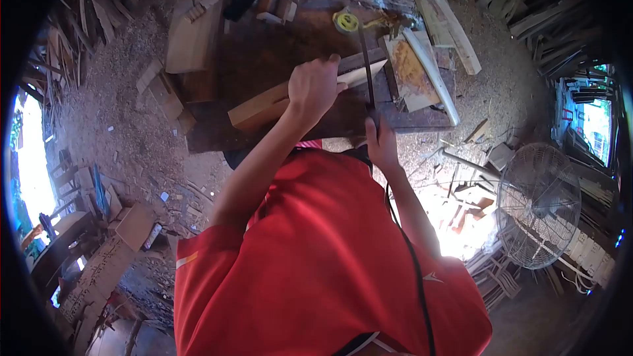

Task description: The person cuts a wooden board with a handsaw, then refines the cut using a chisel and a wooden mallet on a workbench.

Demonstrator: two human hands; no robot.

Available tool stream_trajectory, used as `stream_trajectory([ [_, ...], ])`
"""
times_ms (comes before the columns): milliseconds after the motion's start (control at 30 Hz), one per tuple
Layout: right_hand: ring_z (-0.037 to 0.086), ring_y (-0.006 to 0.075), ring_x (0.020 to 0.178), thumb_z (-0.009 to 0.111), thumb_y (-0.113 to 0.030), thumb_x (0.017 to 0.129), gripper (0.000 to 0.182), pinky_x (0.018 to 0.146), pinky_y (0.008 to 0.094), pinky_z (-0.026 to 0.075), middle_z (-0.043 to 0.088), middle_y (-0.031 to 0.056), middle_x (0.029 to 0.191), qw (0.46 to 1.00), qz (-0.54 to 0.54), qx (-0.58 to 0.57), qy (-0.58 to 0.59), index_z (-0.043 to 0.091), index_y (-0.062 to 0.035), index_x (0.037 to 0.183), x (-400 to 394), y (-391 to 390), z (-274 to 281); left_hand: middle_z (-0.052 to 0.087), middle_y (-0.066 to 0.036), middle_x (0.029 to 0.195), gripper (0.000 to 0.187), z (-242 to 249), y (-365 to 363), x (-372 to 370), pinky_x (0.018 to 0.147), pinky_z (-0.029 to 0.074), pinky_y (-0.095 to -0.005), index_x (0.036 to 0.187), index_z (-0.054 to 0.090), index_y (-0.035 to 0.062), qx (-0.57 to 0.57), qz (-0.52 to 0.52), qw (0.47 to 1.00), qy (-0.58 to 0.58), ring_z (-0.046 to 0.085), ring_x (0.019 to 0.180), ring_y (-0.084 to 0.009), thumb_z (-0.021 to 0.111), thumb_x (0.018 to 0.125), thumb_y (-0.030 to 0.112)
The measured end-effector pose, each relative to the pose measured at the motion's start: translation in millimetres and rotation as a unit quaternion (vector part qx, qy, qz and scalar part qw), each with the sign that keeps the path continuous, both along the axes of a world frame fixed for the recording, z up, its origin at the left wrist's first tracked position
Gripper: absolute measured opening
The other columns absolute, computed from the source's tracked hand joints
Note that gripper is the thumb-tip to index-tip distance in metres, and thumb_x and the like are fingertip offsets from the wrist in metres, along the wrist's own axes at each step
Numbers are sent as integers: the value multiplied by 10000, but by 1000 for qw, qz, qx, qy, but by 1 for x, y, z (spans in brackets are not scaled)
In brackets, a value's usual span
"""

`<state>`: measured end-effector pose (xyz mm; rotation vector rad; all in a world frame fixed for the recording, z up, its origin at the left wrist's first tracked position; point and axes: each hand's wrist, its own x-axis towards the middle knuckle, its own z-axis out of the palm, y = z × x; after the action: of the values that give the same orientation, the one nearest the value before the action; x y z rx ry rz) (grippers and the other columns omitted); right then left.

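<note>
My left hand (314,87) is closed over a wooden block (260,109), which lies slantwise across the dark workbench (264,46). A pale end of this wood sticks out to the right of the fingers. In my right hand (382,144), near the bench's front edge, is a long, narrow dark file (368,69). It points away from me and crosses the wood's pale end; whether it touches cannot be made out. Beyond its tip sits a yellow tape measure (345,22). A stained board (412,69) lies right of the wood.
A thick plank (194,26) runs along the bench's left side, with small wood pieces on it. A pale strip (432,76) and a long board (445,16) lie on the right. Floor fan (539,204) stands at lower right. Scrap wood (541,13) is piled around.
</note>
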<state>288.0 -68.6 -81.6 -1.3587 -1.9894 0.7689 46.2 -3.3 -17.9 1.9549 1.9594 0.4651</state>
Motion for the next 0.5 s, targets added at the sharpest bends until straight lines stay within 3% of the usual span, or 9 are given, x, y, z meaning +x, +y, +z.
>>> stream_trajectory([
  [100, 735, 489, 931, 545, -282, 1103, 507, 801, 537, 561, 732, 310, 1047, 966, -48, -222, -122, 515, 61, 1476, -28, 28, 51, 777, -159, 877, 499, -1, -5, 5, 731, 626, -458, 1102, 706, 98, -7, -3, 1000, -5, 778, 846, -365, 895, 777, 426],
  [133, 713, 517, 998, 543, -292, 1104, 512, 828, 552, 544, 712, 335, 1099, 961, -48, -256, -95, 517, 65, 1470, -23, 25, 46, 777, -158, 877, 499, -2, -4, 2, 729, 626, -457, 1110, 702, 97, -10, -8, 1000, -6, 777, 846, -365, 893, 781, 420],
  [233, 707, 534, 899, 551, -309, 1104, 482, 721, 572, 517, 692, 338, 899, 1000, -13, 10, -15, 576, 87, 1378, 18, -7, -29, 775, -153, 870, 486, 3, 4, -5, 722, 623, -452, 1107, 691, 95, -3, -10, 1000, 3, 776, 843, -360, 885, 792, 410],
  [267, 691, 561, 923, 543, -308, 1105, 477, 727, 581, 523, 690, 361, 934, 998, -8, 42, -36, 574, 78, 1384, 19, -4, -28, 774, -151, 867, 480, 1, 1, -1, 719, 622, -451, 1102, 688, 94, -10, -10, 1000, 2, 776, 841, -358, 883, 795, 408],
  [367, 675, 575, 1029, 522, -299, 1110, 509, 834, 573, 556, 690, 377, 1165, 975, -22, -190, -111, 513, 48, 1481, -22, 34, 48, 768, -147, 856, 458, -13, -10, 9, 717, 621, -451, 1067, 681, 90, 39, -24, 999, -13, 774, 833, -356, 885, 796, 398],
  [400, 655, 595, 1048, 521, -302, 1108, 503, 866, 581, 555, 680, 387, 1196, 971, -19, -220, -87, 517, 51, 1466, -25, 40, 54, 767, -144, 855, 454, -11, -12, 8, 715, 619, -452, 1060, 677, 91, 29, -21, 999, -10, 773, 830, -355, 887, 793, 393],
  [500, 656, 598, 977, 544, -310, 1101, 456, 803, 603, 536, 694, 381, 1030, 999, -12, -26, -40, 575, 60, 1366, 3, 8, 0, 763, -137, 850, 445, 1, -3, 2, 706, 616, -454, 1044, 671, 93, 22, -19, 1000, 1, 771, 820, -353, 892, 788, 382],
])
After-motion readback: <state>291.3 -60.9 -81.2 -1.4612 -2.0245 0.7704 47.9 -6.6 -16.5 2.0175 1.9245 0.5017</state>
